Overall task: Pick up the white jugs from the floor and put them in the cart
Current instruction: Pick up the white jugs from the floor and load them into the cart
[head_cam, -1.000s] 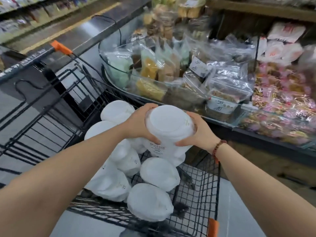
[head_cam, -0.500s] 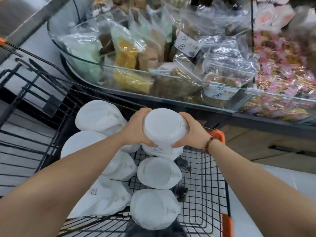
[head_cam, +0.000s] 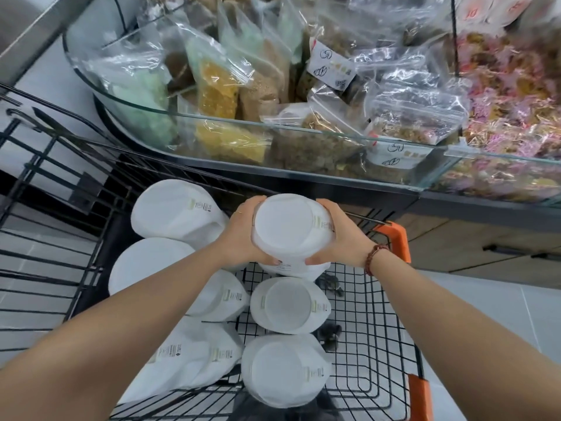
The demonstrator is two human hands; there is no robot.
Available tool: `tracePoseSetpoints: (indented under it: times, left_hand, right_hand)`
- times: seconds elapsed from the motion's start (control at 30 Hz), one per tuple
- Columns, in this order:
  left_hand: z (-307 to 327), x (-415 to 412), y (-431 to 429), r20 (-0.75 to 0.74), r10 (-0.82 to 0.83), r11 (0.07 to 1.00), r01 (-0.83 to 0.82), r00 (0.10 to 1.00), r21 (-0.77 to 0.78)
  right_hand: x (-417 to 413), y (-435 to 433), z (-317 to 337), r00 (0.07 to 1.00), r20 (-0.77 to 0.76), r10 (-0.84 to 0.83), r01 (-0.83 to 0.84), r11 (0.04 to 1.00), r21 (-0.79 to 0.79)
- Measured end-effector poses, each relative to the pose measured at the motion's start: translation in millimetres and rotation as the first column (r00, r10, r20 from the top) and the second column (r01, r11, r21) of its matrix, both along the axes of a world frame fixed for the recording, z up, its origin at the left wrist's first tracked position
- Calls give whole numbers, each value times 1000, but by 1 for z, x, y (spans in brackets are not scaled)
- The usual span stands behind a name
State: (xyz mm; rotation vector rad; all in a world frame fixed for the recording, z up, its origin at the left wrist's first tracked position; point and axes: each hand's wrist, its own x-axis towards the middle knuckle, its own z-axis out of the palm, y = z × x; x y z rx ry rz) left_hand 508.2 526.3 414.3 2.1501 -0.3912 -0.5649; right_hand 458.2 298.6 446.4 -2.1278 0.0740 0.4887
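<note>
One white jug (head_cam: 287,229) is held above the far end of the cart (head_cam: 373,329), over the basket, not set down. Left hand (head_cam: 243,235) and right hand (head_cam: 343,235) both grasp it, fingers curled round opposite sides. At least six more jugs (head_cam: 288,305) lie in the basket, packed touching along the left and centre; the left arm hides part of the pile. Two orange corner guards (head_cam: 394,238) on the cart's right side. One beaded bracelet (head_cam: 375,258) on the right wrist. Glass display bin (head_cam: 273,129) of clear bagged snacks just beyond the cart
</note>
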Motion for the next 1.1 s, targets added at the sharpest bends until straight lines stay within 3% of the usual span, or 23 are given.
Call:
tracePoseSetpoints:
  times: [0.2, 0.5, 0.77, 0.93, 1.1]
  left_hand:
    - [-1, -2, 2, 23, -14, 999, 13, 1000, 47]
    - [22, -8, -1, -8, -60, 991, 60, 998, 119]
    - [71, -5, -18, 206, -114, 992, 122, 972, -30]
    - [98, -31, -71, 290, -195, 954, 249, 937, -164]
    - [115, -85, -149, 299, -389, 854, 463, 871, -237]
  right_hand:
    - [-7, 2, -3, 999, -34, -36, 37, 999, 36]
    - [-18, 7, 8, 999, 10, -49, 50, 989, -137]
    - [-59, -12, 49, 975, 166, -151, 183, 962, -204]
    - [-108, -33, 70, 881, 266, -391, 432, 894, -118]
    - [-187, -78, 91, 721, 342, -603, 655, 753, -54]
